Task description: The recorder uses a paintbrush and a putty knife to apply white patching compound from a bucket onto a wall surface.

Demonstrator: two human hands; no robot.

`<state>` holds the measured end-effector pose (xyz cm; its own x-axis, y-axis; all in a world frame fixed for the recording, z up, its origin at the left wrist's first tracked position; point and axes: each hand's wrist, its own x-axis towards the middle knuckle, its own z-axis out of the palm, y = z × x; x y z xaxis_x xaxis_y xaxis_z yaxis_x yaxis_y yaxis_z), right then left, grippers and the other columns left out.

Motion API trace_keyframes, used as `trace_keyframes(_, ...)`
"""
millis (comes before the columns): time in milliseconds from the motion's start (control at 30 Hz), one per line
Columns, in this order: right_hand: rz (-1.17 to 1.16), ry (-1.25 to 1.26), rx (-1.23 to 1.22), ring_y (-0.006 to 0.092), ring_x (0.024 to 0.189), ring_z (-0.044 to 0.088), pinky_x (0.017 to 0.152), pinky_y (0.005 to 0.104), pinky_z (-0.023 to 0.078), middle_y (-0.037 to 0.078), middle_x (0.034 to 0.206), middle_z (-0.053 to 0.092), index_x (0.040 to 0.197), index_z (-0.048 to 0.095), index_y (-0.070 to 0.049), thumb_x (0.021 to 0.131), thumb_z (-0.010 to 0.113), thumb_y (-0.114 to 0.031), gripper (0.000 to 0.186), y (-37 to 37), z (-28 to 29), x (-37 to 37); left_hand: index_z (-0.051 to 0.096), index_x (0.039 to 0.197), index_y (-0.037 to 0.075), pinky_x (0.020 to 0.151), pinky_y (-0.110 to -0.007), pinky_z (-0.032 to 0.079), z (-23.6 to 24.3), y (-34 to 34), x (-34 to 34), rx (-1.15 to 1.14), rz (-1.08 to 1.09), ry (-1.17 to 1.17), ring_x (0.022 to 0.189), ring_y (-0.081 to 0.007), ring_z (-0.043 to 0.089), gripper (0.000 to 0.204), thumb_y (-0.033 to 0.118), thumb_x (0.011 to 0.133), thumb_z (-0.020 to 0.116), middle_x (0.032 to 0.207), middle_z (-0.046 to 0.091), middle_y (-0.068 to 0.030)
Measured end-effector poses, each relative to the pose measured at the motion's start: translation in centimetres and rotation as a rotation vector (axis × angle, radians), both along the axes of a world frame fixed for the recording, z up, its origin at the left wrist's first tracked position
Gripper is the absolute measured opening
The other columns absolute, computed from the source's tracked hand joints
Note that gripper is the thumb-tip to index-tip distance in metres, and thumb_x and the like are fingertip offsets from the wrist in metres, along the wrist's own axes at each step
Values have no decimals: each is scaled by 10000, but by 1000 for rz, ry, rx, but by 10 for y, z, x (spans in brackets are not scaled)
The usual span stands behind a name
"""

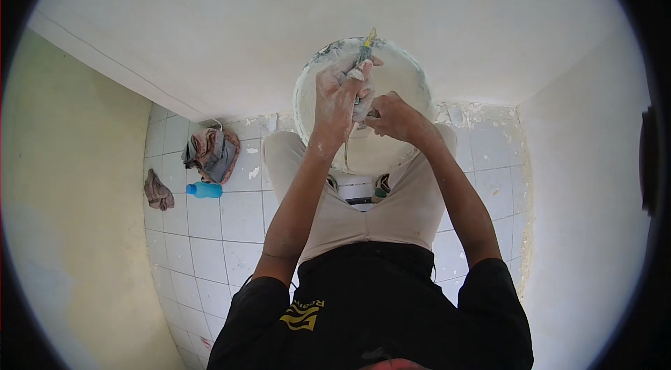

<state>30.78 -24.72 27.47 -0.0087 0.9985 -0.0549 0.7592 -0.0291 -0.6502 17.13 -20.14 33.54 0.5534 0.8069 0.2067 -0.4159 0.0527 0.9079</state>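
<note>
over the white bucket (419, 83) betw the knees, l hand (337, 94) fisted on a tool handle (364, 54) standing upright in it; r hand (390, 116) just beside, curled round sth, can't tell what.

A white bucket (363, 101) smeared with grey-white plaster is seen. A tool (364, 52) with a yellow tip is shown. The floor (241, 219) is patterned with white square tiles. A bright blue bottle (204, 190) and brownish-grey rags (212, 153) are seen.
</note>
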Motion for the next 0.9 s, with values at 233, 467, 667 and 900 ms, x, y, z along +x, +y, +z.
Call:
trace_keyframes(233,-8,-32,-38,320,918,557,837,393,461,173,872,609,835,647,-48,764,612,-152,131,-9,-11,7,611,914,-5,383,-211,186,0,1,-4,-6,-1,-3,443,-21,281,192,169,902,529,563,339,65)
trace_keyframes(467,34,-106,108,334,901,554,835,405,457,158,866,618,838,649,-50,742,598,-101,120,-13,-26,8,602,912,-7,381,-210,191,-3,4,-6,23,3,35,436,-21,283,185,162,896,528,561,349,66)
trace_keyframes(667,96,-121,110,340,892,553,825,407,457,164,858,615,829,642,-39,735,604,-81,110,-3,-28,-7,549,989,-60,348,-202,138,-8,7,-6,61,14,-15,382,-12,236,257,173,881,536,518,296,72)
trace_keyframes(900,-11,-26,-35,364,945,546,861,428,433,193,936,600,928,616,-25,767,638,-141,199,-2,-26,-8,614,908,-20,415,-213,200,-12,6,-6,33,39,27,473,-19,280,172,135,869,551,567,360,73)
